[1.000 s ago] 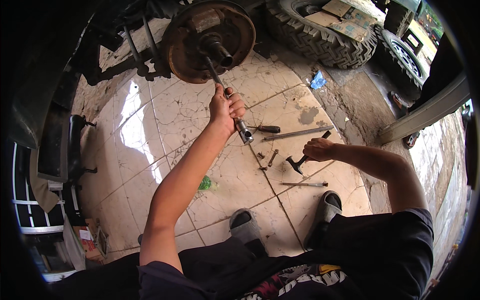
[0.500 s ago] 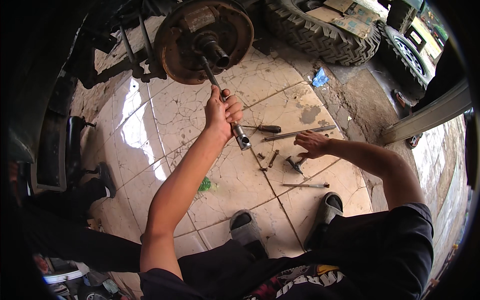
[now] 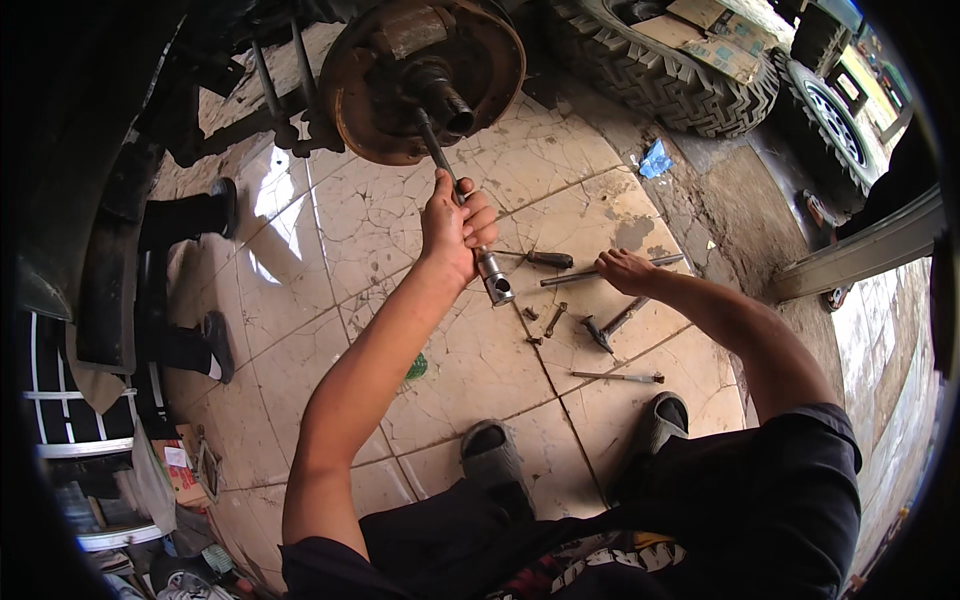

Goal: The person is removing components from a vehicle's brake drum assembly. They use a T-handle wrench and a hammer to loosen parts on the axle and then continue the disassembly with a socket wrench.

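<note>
My left hand (image 3: pixel 458 225) is closed around a steel socket wrench's shaft (image 3: pixel 432 140); its far end meets the rusty brake backing plate (image 3: pixel 375 110) beside the hub spindle (image 3: pixel 452 108), and its socket head (image 3: pixel 497 283) points toward me. My right hand (image 3: pixel 625 268) has its fingers curled onto a long metal bar (image 3: pixel 668 259) lying on the cracked tiles. A hammer (image 3: pixel 602 334) lies just below that hand. Around them are a screwdriver (image 3: pixel 550 259), a small wrench (image 3: pixel 556 318), small bolts (image 3: pixel 531 312) and a thin tool (image 3: pixel 614 377).
A co-worker's legs (image 3: pixel 185 217) stand at left by dark car parts (image 3: pixel 110 310). A large tyre (image 3: pixel 690 105) with cardboard and a wheel (image 3: pixel 835 120) sit upper right, near a pillar (image 3: pixel 850 250), sandals (image 3: pixel 818 208) and a blue scrap (image 3: pixel 655 160). Something green (image 3: pixel 417 368) lies behind my left forearm.
My right hand let go of the hammer, which now lies down, and moved up onto the long bar. My left hand keeps its grip. The co-worker's legs came into view at left.
</note>
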{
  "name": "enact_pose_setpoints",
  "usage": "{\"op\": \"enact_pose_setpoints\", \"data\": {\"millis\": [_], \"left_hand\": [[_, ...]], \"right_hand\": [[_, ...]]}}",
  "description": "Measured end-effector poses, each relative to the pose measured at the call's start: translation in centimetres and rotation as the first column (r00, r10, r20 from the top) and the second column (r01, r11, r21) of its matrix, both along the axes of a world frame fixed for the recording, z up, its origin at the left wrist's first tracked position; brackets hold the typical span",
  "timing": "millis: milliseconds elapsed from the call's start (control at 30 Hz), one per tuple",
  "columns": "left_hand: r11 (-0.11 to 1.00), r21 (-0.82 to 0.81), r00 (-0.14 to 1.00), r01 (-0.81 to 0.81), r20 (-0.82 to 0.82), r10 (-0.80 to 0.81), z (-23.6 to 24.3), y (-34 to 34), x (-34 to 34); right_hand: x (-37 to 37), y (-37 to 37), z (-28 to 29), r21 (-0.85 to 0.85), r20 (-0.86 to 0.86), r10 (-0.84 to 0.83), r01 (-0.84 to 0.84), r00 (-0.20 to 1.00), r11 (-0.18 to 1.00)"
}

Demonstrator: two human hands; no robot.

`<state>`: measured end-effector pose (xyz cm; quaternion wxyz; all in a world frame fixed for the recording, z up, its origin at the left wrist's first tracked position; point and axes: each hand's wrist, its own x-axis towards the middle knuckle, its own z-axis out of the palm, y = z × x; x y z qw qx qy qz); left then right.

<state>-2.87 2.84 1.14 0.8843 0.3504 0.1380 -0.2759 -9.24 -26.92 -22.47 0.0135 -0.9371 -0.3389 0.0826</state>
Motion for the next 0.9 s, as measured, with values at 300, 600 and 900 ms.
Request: {"op": "enact_pose_setpoints", "data": {"millis": [300, 600, 900], "left_hand": [[1.000, 0.013, 1.000, 0.001, 0.014, -0.001, -0.4, 0.1, -0.1], [0.999, 0.033, 0.999, -0.037, -0.002, 0.037, 0.0, -0.4, -0.3], [0.997, 0.062, 0.999, -0.038, 0.007, 0.037, -0.4, 0.0, -0.4]], "right_hand": [[-3.4, 1.3, 12.5, 0.562, -0.258, -0.046, 0.188, 0.965, 0.806], [-5.9, 4.3, 23.4, 0.669, -0.077, -0.119, 0.140, 0.990, 0.730], [-5.0, 5.8, 32.3, 0.299, 0.061, -0.005, -0.013, 0.998, 0.954]]}}
